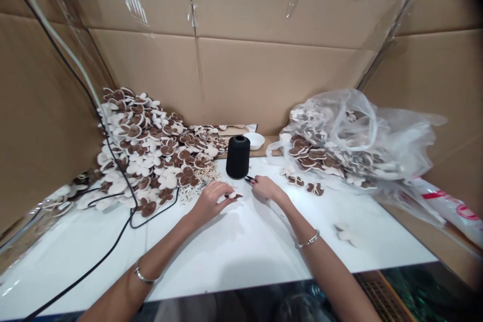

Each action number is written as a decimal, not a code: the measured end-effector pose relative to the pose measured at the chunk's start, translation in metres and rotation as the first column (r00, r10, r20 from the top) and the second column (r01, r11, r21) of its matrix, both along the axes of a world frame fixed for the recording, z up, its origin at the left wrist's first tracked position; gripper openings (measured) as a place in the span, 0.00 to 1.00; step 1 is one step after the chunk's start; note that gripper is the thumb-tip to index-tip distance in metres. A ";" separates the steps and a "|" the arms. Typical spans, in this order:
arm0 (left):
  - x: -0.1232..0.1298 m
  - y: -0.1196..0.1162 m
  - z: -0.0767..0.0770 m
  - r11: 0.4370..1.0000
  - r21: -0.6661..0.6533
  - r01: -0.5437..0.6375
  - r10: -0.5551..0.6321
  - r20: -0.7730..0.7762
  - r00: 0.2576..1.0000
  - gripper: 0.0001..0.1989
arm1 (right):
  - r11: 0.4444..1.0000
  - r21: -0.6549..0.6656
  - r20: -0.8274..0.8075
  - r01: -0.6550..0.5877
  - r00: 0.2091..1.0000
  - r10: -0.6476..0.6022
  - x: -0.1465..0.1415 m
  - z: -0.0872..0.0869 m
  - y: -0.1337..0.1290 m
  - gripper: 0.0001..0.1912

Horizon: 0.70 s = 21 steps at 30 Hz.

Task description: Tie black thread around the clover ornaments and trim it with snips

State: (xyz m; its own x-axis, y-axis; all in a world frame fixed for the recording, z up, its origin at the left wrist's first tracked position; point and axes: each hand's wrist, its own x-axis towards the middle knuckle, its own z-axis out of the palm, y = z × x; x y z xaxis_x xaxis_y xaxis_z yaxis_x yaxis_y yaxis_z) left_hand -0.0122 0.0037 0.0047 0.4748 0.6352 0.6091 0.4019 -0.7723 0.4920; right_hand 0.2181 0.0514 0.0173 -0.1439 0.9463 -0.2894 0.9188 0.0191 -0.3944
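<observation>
Near the middle of the white table (204,261), my left hand (208,203) pinches a small brown and white fabric piece (233,195) between thumb and fingertips. Just to the right, my right hand (265,188) is closed around small scissors or snips (250,180), whose dark blades point left. Behind both hands stands a black thread cone (238,157), upright, close to the blade tips. Two tied brown and white pieces lie right of my right hand, one of them a small bundle (315,189).
Brown and white flower-shaped pieces (143,146) are heaped at the left. A clear plastic bag (339,131) with more pieces lies at the right. A white bowl (255,141) sits behind the cone. A black cable (113,241) crosses the left side. Cardboard walls (279,75) enclose the table.
</observation>
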 end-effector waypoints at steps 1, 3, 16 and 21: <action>0.000 0.000 0.000 1.000 -0.024 -0.002 0.002 0.008 1.000 0.06 | 1.000 -0.027 -0.039 0.002 0.999 -0.003 0.002 0.003 0.001 0.10; 0.000 -0.001 0.001 0.994 -0.110 -0.018 0.023 0.044 0.999 0.07 | 0.996 -0.093 -0.170 0.000 0.985 -0.015 0.006 0.008 0.000 0.10; 0.008 -0.015 -0.011 0.662 -0.691 0.290 0.258 0.574 0.777 0.17 | 0.662 -0.574 -0.753 -0.483 0.629 -0.194 -0.010 0.010 -0.015 0.23; 0.010 -0.020 -0.009 0.645 -0.700 0.307 0.295 0.598 0.745 0.19 | 0.647 -0.601 -0.731 -0.470 0.651 -0.205 -0.006 0.012 -0.013 0.25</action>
State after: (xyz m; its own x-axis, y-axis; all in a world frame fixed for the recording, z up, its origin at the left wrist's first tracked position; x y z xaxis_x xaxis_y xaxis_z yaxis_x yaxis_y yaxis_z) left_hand -0.0018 -0.0162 -0.0039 0.1877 0.9792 0.0766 -0.2289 -0.0322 0.9729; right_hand 0.2119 0.0384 0.0298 -0.7112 0.4287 -0.5571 0.3543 -0.4659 -0.8108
